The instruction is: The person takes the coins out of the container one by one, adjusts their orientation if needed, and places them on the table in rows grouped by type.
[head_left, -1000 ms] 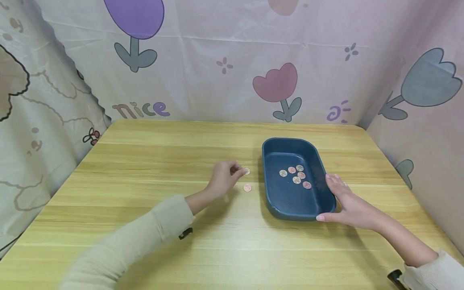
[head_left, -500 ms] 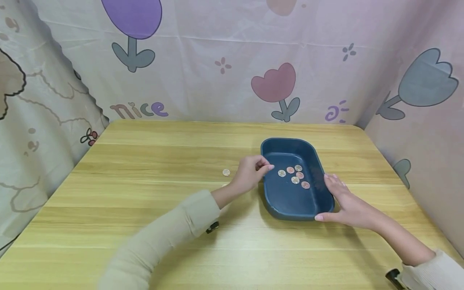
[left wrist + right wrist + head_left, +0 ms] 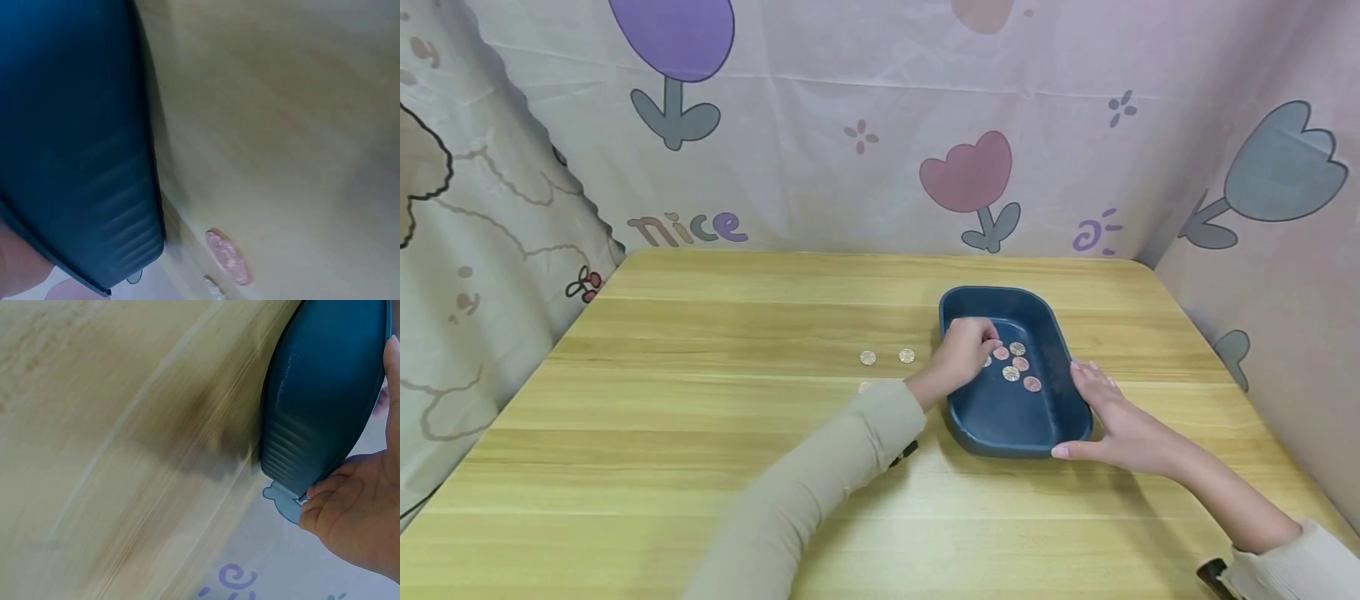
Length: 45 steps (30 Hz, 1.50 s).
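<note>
A dark blue rectangular tray (image 3: 1007, 423) stands on the table, with several silvery and copper coins (image 3: 1011, 373) lying in it. My left hand (image 3: 964, 348) reaches over its left rim, thumb and fingertips pinched together low above the coins, as round a small coin that the fingers hide. My right hand (image 3: 1123, 425) holds the tray at its near right corner, thumb at the front and fingers along the right rim. Left of the tray lie two silvery coins (image 3: 907, 356) and, partly under the left sleeve, a third one. The left wrist view shows a copper coin (image 3: 228, 256) beside the tray's outer wall.
The wooden table (image 3: 737, 308) extends on both sides of the tray. A printed cloth (image 3: 805, 167) hangs along the back and both sides. The left forearm crosses the table's front middle.
My left hand has moved right, fingers pinched, from beside the coins on the table to inside the tray. The right hand and tray have stayed put.
</note>
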Tool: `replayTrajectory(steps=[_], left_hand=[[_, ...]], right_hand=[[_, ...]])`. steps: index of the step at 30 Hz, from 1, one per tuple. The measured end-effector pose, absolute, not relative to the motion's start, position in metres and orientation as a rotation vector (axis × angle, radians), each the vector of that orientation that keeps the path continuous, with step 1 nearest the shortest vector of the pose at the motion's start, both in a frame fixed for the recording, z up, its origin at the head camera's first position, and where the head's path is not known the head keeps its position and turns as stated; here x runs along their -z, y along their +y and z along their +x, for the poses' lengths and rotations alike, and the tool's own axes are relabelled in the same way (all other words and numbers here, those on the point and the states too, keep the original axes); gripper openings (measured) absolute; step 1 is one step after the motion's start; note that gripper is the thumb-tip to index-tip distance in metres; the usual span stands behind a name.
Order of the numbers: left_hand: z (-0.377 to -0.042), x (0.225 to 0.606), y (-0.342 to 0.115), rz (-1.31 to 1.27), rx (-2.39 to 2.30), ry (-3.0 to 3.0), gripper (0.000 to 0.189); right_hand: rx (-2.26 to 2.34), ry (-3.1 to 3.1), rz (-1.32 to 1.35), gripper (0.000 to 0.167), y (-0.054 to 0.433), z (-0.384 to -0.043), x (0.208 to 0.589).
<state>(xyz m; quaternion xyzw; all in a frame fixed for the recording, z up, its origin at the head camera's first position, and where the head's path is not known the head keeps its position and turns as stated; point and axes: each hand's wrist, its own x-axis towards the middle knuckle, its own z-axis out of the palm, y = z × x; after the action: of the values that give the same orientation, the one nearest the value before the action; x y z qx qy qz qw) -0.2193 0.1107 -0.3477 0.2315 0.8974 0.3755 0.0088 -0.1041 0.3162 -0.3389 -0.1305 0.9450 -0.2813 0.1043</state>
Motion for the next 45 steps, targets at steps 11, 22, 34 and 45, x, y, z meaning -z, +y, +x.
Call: replayTrajectory(steps=[11, 22, 34, 45], left_hand=[[-0.229, 0.350, 0.138, 0.494, -0.536, 2.870, 0.018], [-0.233, 0.359, 0.142, 0.445, -0.384, 2.893, 0.021], [-0.234, 0.359, 0.142, 0.407, -0.439, 2.840, 0.024], [-0.233, 0.359, 0.141, 0.511, -0.312, 2.826, 0.021]], right_hand=[[0.843, 2.776, -0.372, 0.114, 0.316, -0.104, 0.338], [0.864, 2.770, -0.376, 0.114, 0.315, -0.102, 0.339], [0.845, 2.773, -0.369, 0.115, 0.315, -0.102, 0.339], [0.836, 2.776, -0.365, 0.114, 0.315, -0.102, 0.339]])
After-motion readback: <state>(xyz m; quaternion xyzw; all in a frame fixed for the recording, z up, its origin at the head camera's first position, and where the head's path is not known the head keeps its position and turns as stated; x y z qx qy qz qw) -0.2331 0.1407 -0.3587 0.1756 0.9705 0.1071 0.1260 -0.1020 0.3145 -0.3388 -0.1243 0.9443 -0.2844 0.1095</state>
